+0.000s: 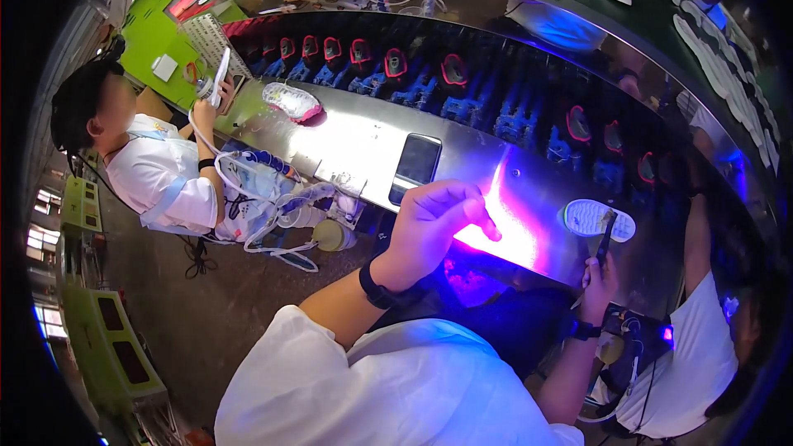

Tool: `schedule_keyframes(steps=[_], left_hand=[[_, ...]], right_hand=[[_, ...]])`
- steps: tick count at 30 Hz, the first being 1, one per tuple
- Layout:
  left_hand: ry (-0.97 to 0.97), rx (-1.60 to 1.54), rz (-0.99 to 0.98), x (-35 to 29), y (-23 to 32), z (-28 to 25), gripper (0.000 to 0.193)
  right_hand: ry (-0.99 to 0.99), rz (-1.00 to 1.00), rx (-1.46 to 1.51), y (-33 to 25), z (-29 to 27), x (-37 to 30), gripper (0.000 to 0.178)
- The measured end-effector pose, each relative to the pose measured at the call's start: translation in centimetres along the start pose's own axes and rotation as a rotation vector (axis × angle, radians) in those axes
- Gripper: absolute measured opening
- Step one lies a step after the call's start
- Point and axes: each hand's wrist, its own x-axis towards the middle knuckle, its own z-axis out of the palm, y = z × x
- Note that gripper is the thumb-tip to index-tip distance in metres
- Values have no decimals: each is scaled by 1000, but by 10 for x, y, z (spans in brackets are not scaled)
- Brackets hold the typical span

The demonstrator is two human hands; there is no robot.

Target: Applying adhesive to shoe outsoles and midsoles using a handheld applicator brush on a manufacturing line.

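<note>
The grey metal work surface (475, 149) extends from far left to near right; violet-pink light floods its middle. The oval white shoe sole with a ridged face (583, 220) lies on its right portion. The right hand (596, 285) grips the slender dark-handled brush-like tool (605, 241), its tip on the sole. The left hand (442, 227) is above the surface, fingers curled inward; whether they hold anything cannot be told. 1 black rectangular phone (417, 167) lies left of this hand; 1 white shoe with a pink sole (292, 102) lies farther left. White soles line the dark green conveyor belt (652, 12) on the far side. A white-shirted co-worker (169, 173) occupies the left; green metal machinery (124, 339) stands near left.
</note>
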Motion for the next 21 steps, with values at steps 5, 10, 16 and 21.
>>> schedule_keyframes(steps=[5, 10, 16, 21], left_hand=[[115, -138, -161, 0, -45, -8, 30], [-45, 68, -368, 7, -104, 1, 35], [-216, 551, -324, 42, -142, 44, 13], [-147, 230, -362, 42, -161, 67, 22]], right_hand=[[-2, -18, 75, 6, -4, 1, 40], [11, -32, 85, 13, -5, 8, 42], [32, -54, 87, 7, -7, 9, 42], [33, -56, 145, 7, -12, 8, 41]])
